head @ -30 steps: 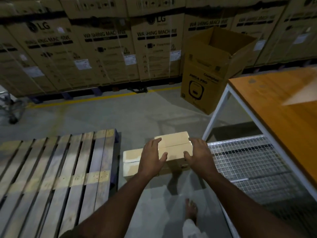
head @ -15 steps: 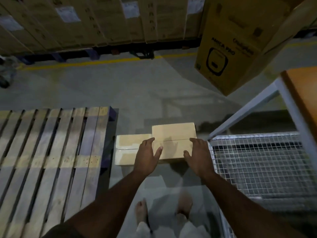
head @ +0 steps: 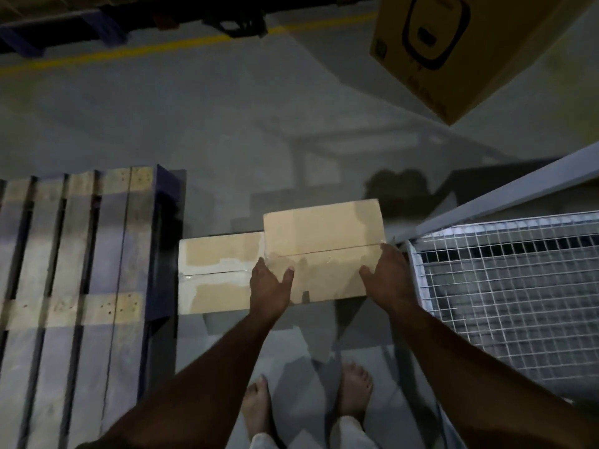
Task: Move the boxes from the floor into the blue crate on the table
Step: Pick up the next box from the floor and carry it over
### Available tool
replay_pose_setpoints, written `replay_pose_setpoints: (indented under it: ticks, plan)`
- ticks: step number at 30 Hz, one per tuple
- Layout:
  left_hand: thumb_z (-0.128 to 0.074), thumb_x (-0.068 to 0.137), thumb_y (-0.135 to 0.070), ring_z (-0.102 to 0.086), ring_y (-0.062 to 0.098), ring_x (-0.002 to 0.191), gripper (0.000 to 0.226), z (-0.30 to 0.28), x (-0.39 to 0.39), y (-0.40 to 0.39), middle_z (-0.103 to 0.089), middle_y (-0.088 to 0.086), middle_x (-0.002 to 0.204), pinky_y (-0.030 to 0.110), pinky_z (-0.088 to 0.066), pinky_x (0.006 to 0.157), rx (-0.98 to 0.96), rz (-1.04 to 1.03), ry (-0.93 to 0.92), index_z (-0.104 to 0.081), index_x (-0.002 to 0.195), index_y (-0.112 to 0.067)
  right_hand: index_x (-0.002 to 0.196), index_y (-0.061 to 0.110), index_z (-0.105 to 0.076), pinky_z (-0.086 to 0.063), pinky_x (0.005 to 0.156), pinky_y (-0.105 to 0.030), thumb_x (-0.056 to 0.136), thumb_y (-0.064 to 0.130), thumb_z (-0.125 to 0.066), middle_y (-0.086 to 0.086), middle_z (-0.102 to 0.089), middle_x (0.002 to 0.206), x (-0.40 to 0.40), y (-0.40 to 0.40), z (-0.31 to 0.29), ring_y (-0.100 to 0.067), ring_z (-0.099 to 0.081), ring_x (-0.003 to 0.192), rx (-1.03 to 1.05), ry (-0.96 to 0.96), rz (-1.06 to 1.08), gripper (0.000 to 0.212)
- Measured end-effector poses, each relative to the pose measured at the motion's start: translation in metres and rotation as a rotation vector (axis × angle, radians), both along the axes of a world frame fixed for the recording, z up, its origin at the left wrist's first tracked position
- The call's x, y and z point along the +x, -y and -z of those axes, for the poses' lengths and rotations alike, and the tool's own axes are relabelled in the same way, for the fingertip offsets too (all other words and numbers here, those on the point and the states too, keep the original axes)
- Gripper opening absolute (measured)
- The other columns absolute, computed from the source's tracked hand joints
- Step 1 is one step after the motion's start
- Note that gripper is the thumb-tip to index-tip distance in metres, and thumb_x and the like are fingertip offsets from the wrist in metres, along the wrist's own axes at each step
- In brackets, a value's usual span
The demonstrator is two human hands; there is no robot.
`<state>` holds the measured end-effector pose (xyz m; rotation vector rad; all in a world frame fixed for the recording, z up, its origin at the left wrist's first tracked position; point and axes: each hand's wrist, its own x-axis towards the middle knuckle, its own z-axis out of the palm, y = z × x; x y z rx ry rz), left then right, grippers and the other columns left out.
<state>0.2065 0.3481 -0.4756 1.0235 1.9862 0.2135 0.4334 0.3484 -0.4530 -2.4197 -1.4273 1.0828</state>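
Observation:
A tan taped cardboard box (head: 324, 244) is held between both hands above the floor, casting a shadow below it. My left hand (head: 270, 288) grips its near-left edge, thumb on top. At its near-right corner my right hand (head: 387, 280) grips it, thumb on top and fingers down the side. A second tan box (head: 217, 277) lies on the floor just left of it, partly behind my left hand. The blue crate and the tabletop are out of view.
A wooden pallet (head: 74, 254) with blue blocks lies on the left. The table's grey leg (head: 486, 202) and wire-mesh lower shelf (head: 505, 303) stand close on the right. A large open carton (head: 453, 43) sits at top right. My bare feet (head: 353, 393) stand below the boxes.
The view has tilted further down towards the floor. Both hands have stayed on the same box, closing in at its near corners; the box looks raised relative to its neighbour.

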Motion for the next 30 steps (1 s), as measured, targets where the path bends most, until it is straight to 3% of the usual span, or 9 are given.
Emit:
replay_pose_setpoints:
  ticks: [3,5,7,11,16,22,26,30]
  plan:
    - [-0.063,0.079,-0.071,-0.046,0.038,0.138,0.104,0.062,-0.014,0.005,-0.041,0.016,0.157,0.051,-0.045,0.110,-0.147,-0.141,0.089,-0.031,0.155,-0.009,0.140,0.003,-0.040,-0.044,0.103,-0.052,0.083,0.029,-0.070,-0.018,-0.049,0.137,0.006,0.002,0.044,-0.036,-0.046,0.127,-0.070,-0.007,0.022,0.069]
    - [-0.062,0.060,-0.081,-0.063,0.039,0.117,0.111,0.102,-0.023,0.012,-0.058,0.017,0.139,0.044,-0.060,0.086,-0.214,-0.195,0.164,-0.048,0.143,-0.009,0.141,0.002,-0.037,-0.045,0.103,-0.051,0.084,0.031,-0.071,-0.020,-0.045,0.139,0.007,0.003,0.060,-0.038,-0.044,0.128,-0.123,-0.001,0.037,0.072]
    - [-0.066,0.063,-0.074,-0.067,0.037,0.106,0.097,0.125,-0.026,0.013,-0.065,0.015,0.127,0.035,-0.060,0.068,-0.203,-0.222,0.239,-0.055,0.134,-0.009,0.140,0.003,-0.036,-0.045,0.102,-0.050,0.083,0.033,-0.072,-0.020,-0.044,0.140,0.007,0.001,0.071,-0.040,-0.043,0.128,-0.129,0.006,0.054,0.074]
    - [-0.064,0.058,-0.078,-0.067,0.027,0.105,0.094,0.092,-0.018,0.009,-0.069,0.004,0.121,0.048,-0.059,0.090,-0.117,-0.240,0.281,-0.059,0.130,-0.018,0.141,0.007,-0.037,-0.046,0.101,-0.053,0.077,0.037,-0.075,-0.020,-0.046,0.139,0.008,-0.002,0.076,-0.040,-0.044,0.127,-0.076,-0.002,0.074,0.080]
    - [-0.062,0.098,-0.044,-0.057,0.020,0.112,0.052,0.005,-0.007,-0.008,-0.059,-0.002,0.126,0.039,-0.050,0.100,-0.021,-0.249,0.287,-0.049,0.138,-0.015,0.142,0.010,-0.039,-0.042,0.104,-0.054,0.079,0.038,-0.075,-0.017,-0.044,0.142,0.013,-0.008,0.030,-0.037,-0.043,0.130,0.036,0.020,0.083,0.077]
    - [-0.060,0.099,-0.041,-0.054,0.020,0.110,0.048,-0.128,-0.001,-0.028,-0.060,0.001,0.129,0.037,-0.047,0.101,0.207,-0.283,0.268,-0.051,0.140,-0.017,0.145,0.008,-0.039,-0.039,0.107,-0.054,0.088,0.040,-0.070,-0.016,-0.044,0.145,0.015,-0.017,-0.092,-0.037,-0.042,0.132,0.206,-0.011,0.195,0.072]
    - [-0.061,0.099,-0.040,-0.055,0.017,0.108,0.044,-0.228,-0.002,-0.022,-0.059,-0.004,0.126,0.033,-0.046,0.091,0.352,-0.250,0.277,-0.052,0.138,-0.021,0.142,0.007,-0.043,-0.040,0.105,-0.052,0.089,0.038,-0.069,-0.016,-0.046,0.144,0.010,-0.007,-0.199,-0.037,-0.044,0.131,0.355,0.003,0.244,0.066]
    - [-0.064,0.097,-0.041,-0.061,0.017,0.109,0.040,-0.322,-0.009,-0.004,-0.065,-0.003,0.124,0.040,-0.052,0.094,0.475,-0.208,0.322,-0.055,0.133,-0.026,0.144,0.010,-0.041,-0.040,0.105,-0.050,0.090,0.038,-0.068,-0.014,-0.045,0.144,0.004,0.024,-0.302,-0.035,-0.042,0.132,0.483,0.016,0.272,0.066]
